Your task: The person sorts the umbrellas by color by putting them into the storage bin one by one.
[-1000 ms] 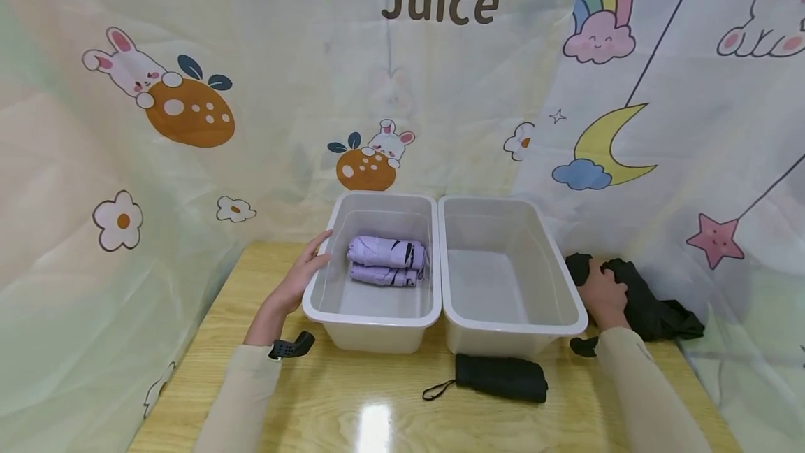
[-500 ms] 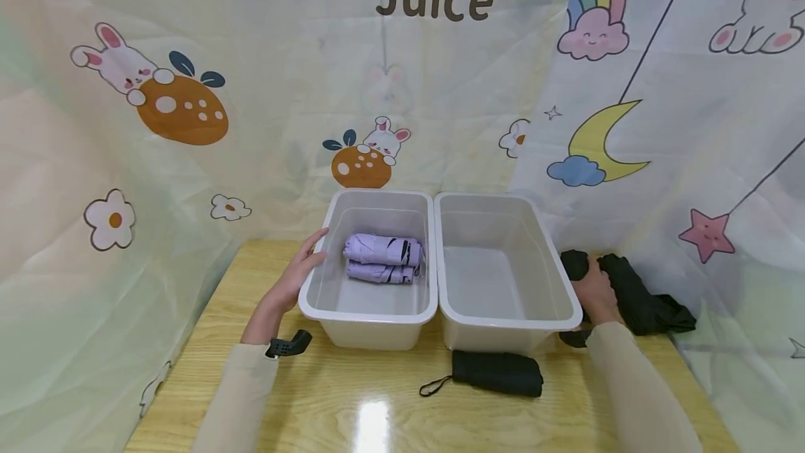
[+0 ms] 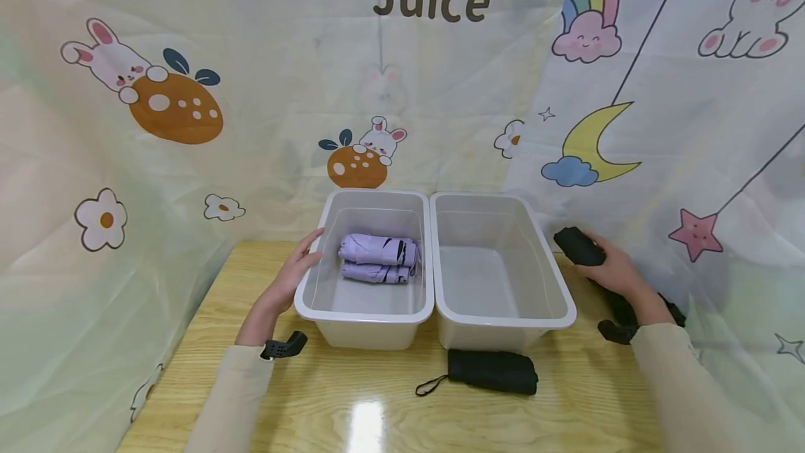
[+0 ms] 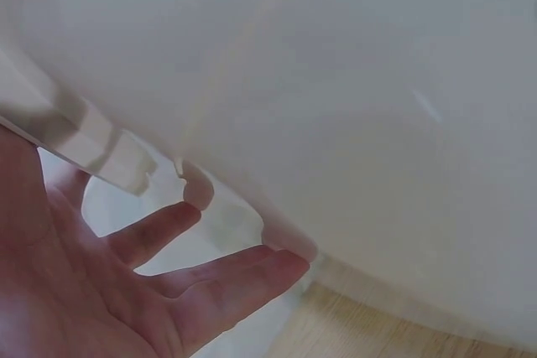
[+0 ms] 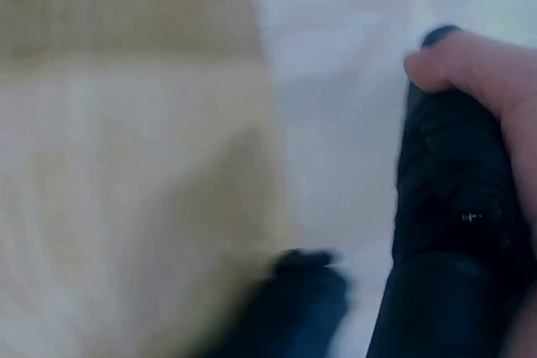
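My right hand [image 3: 619, 272] grips a black folded umbrella [image 3: 577, 247], held up to the right of the right bin. In the right wrist view its dark body [image 5: 457, 182] runs along under my thumb. Beneath that hand, partly hidden, lies another black bundle [image 3: 619, 307]. My left hand [image 3: 291, 278] touches the outer left side of the left white bin [image 3: 365, 316]; in the left wrist view the fingers [image 4: 239, 295] stretch out against its wall. Two lilac folded umbrellas [image 3: 377, 250] lie inside that bin.
The right white bin [image 3: 506, 321] stands against the left one, with nothing seen inside. In front of it a black folded umbrella [image 3: 492, 372] with a wrist loop lies on the wooden table [image 3: 302, 404]. A printed curtain [image 3: 270, 89] hangs behind and at both sides.
My right hand has picked up the black umbrella from the pile at the right and raised it. The left hand stays at the bin. The head view has shifted slightly.
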The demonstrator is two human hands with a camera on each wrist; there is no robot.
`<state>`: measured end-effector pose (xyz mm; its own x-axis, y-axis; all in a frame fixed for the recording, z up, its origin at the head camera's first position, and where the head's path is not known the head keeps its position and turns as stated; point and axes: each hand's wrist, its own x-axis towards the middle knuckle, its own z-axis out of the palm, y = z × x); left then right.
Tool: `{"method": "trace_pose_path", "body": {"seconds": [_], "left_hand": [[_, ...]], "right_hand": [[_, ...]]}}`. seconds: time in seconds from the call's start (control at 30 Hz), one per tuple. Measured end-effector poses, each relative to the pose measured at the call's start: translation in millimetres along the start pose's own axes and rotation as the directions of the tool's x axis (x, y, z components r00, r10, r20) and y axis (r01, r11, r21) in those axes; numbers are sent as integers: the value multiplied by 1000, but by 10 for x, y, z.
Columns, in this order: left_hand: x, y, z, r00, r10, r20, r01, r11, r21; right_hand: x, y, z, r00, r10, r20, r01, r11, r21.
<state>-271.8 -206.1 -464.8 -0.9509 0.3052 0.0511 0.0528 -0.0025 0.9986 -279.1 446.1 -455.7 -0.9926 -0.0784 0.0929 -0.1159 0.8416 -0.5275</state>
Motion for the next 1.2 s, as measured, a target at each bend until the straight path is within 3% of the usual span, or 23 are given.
{"method": "trace_pose_path", "body": {"seconds": [0.27, 0.57, 0.8, 1.2], "left_hand": [[-11, 2, -4, 1000, 12, 13, -12, 1000, -21], [-14, 4, -7, 1000, 17, 0, -17, 1000, -8], [-10, 16, 9, 1000, 9, 0, -9, 1000, -12], [9, -13, 7, 1000, 8, 0, -8, 1000, -24]], "right_hand": [[58, -601, -523, 984, -170, 49, 174, 982, -70], [200, -1285, -685, 958, -278, 69, 281, 959, -33], [372, -1624, -634, 945, -302, 122, 310, 949, -55], [671, -1970, -273, 871, -459, 172, 453, 888, 79]]}}
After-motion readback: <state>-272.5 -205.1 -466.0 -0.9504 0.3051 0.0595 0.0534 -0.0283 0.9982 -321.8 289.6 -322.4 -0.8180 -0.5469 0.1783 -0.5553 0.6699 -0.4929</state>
